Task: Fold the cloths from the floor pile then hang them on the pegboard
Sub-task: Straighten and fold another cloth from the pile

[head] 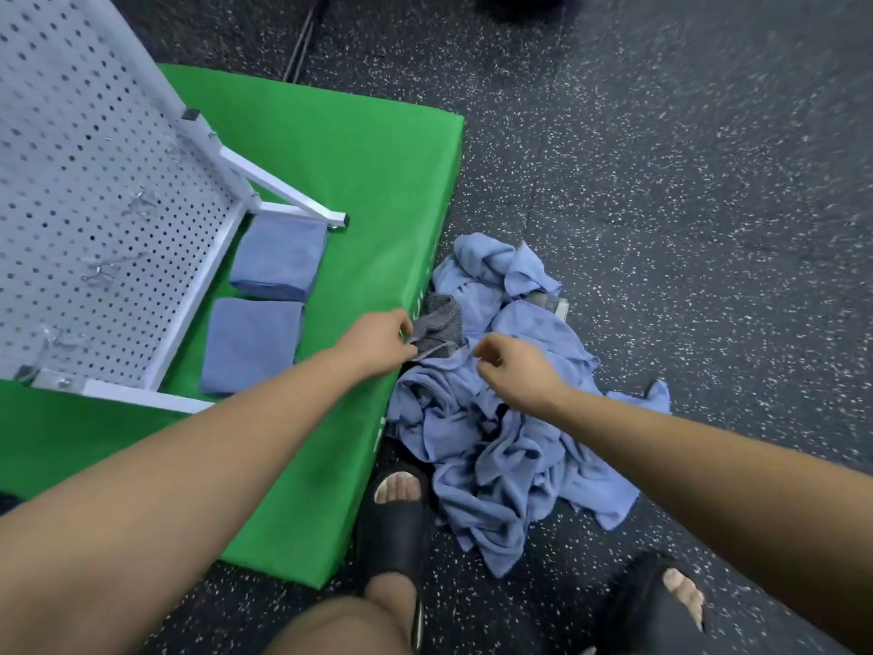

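Note:
A heap of crumpled light-blue cloths [510, 432] lies on the dark speckled floor beside a green mat [359, 191]. On top of the heap, by the mat's edge, sits a grey cloth [441, 323]. My left hand [378, 342] pinches the grey cloth's near edge. My right hand [515, 366] hovers over the heap with curled fingers that pinch a fold of blue cloth. Two folded blue cloths [278, 260] [252, 345] lie on the mat in front of the white pegboard [94, 191], which stands on the mat with metal hooks on it.
My two feet in black slippers [394, 522] [661, 607] stand on the floor just before the heap. The pegboard's white foot bar [302, 193] juts toward the mat's right edge. Dark speckled floor [685, 182] stretches to the right and behind.

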